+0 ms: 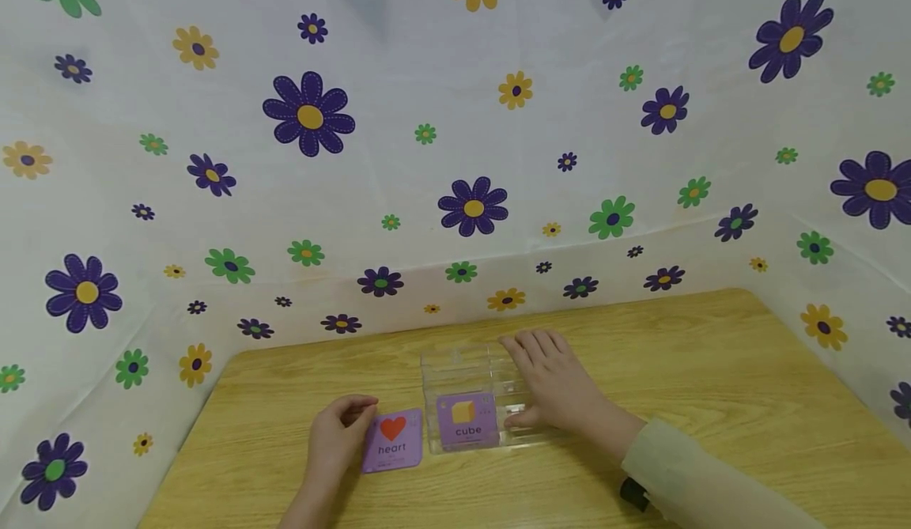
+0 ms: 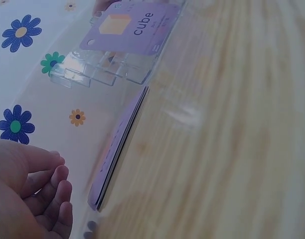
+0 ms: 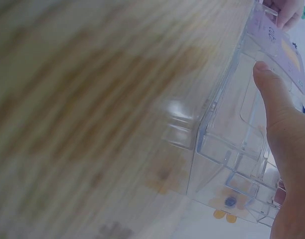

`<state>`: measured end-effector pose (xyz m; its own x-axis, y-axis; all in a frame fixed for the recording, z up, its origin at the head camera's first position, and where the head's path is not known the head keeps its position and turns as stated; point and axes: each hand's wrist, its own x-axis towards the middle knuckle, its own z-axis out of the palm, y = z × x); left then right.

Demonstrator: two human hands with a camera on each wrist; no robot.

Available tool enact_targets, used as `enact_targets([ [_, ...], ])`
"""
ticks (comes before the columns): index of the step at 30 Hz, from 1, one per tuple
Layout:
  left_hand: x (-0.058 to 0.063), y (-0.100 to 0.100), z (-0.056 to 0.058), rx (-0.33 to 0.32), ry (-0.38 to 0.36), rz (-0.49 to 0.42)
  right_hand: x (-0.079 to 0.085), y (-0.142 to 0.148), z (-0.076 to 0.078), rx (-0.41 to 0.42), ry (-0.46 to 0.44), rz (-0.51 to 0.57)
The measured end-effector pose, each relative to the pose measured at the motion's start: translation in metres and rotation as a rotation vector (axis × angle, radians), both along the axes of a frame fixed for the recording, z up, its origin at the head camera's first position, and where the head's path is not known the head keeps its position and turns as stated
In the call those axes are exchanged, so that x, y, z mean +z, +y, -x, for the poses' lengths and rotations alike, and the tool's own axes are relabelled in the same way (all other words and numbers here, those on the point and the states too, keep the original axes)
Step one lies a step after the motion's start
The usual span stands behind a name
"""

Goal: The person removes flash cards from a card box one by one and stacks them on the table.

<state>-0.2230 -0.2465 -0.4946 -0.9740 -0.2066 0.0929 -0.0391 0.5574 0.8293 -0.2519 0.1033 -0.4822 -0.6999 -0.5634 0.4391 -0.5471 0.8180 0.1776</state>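
Note:
A clear plastic tiered card stand [image 1: 458, 361] sits on the table, with a purple "cube" card [image 1: 467, 422] in its left front slot. My right hand [image 1: 558, 383] grips the stand's right part, thumb at the front and fingers towards the back. The thumb [image 3: 274, 94] lies across the clear plastic in the right wrist view. Left of the stand lies a thin stack of purple cards, a "heart" card [image 1: 392, 440] on top. My left hand [image 1: 336, 438] is beside that stack. Its fingers are loosely curled in the left wrist view, apart from the stack's edge [image 2: 120, 152].
The wood-grain table [image 1: 712, 371] is enclosed at the back and sides by a white flowered cloth [image 1: 398, 62]. A black band or device [image 1: 634, 494] shows under the right sleeve [image 1: 683, 458].

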Motion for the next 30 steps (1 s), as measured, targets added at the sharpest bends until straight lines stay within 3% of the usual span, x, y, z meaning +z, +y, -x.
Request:
enact_targets([
  [8, -0.001, 0.005, -0.002, -0.016, -0.006, 0.017, 0.000, 0.000, -0.002, -0.001, -0.015, 0.007],
  [16, 0.000, 0.012, -0.004, -0.040, -0.021, -0.022, 0.000, -0.001, -0.003, -0.016, -0.034, -0.002],
  [30, 0.003, 0.021, -0.005, -0.052, 0.015, 0.001, 0.001, 0.000, -0.001, -0.019, -0.037, -0.003],
])
